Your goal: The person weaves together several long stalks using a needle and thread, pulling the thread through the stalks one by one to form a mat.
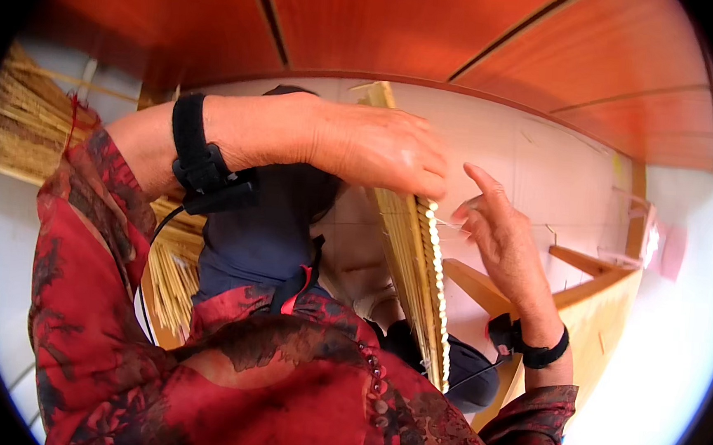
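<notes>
A long, narrow panel of straw-coloured stalks (pixel 408 251) stands between my knees, running from in front of me back toward my body. White stitching (pixel 438 282) closely binds its right edge. My left hand (pixel 390 150) reaches across its far part, fingers bent down over the stitched edge and closed on it; the fingertips are partly hidden. Just to the right of that edge is my right hand (pixel 496 232), one finger raised and the others curled. A thin pale thread (pixel 449 224) stretches from the edge to these curled fingers, slightly blurred.
Bundles of loose stalks (pixel 29 121) lie at the left, with more stalk ends (pixel 172 288) beside my left thigh. A wooden frame (pixel 595 301) with small metal hooks stands at the right. Reddish wooden cabinet doors (pixel 403 27) rise beyond the tiled floor (pixel 535 156).
</notes>
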### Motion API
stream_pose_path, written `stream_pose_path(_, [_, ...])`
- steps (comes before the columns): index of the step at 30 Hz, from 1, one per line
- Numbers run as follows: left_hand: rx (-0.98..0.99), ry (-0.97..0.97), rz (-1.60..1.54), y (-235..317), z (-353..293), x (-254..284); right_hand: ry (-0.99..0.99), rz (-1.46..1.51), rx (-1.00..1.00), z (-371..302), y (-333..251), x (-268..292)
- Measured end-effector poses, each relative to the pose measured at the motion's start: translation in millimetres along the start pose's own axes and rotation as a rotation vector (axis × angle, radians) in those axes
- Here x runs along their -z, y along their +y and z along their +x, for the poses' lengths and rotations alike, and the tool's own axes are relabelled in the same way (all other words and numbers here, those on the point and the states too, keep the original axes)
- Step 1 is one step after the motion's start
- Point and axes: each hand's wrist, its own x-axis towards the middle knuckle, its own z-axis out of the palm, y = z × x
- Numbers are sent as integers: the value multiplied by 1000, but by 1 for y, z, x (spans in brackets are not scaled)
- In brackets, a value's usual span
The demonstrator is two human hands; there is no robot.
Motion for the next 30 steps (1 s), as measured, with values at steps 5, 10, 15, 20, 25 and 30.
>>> stream_pose_path(5, [7,86,2,2,22,16,443,-549,365,-71,-14,18])
stream_pose_path(10, [87,-49,220,16,31,48,534,-559,436,-106,-18,-16])
stream_pose_path(15, [224,41,415,5,65,48,695,-776,590,-76,12,-16])
stream_pose_path(20, [409,51,444,1,103,71,954,-682,716,-33,30,-1])
stream_pose_path(25, [602,52,459,8,130,82,1254,-500,839,-4,9,12])
stream_pose_path(30, [731,97,404,26,149,83,1465,-515,884,4,-1,29])
